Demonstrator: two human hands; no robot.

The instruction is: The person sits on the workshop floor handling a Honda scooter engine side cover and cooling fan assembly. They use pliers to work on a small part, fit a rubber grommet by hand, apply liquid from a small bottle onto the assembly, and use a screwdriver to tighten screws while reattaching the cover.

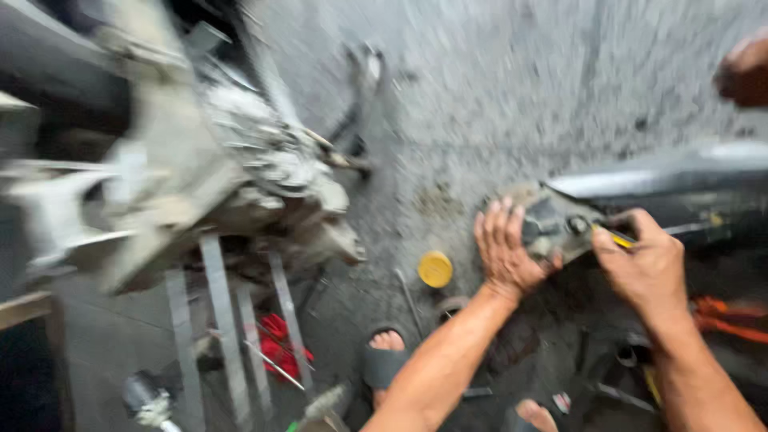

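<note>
Left of frame: engine block on a steel stand, yellow cap on the floor. Our left hand lies flat, fingers spread, on a grimy metal casing by the dark tube; looks rigid, heavy, greasy, so we'd grip its edges. Right hand pinches a yellow tool. No open containers visible

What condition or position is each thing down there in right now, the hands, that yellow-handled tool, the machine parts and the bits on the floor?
Left hand: open, flat on the metal part.
Right hand: closed on the yellow-handled tool.
Metal part: dirty, under both hands.
Engine: grimy, blurred, raised on a metal stand.
Yellow cap: lying loose on the floor.
Red rag: crumpled under the stand.
</note>
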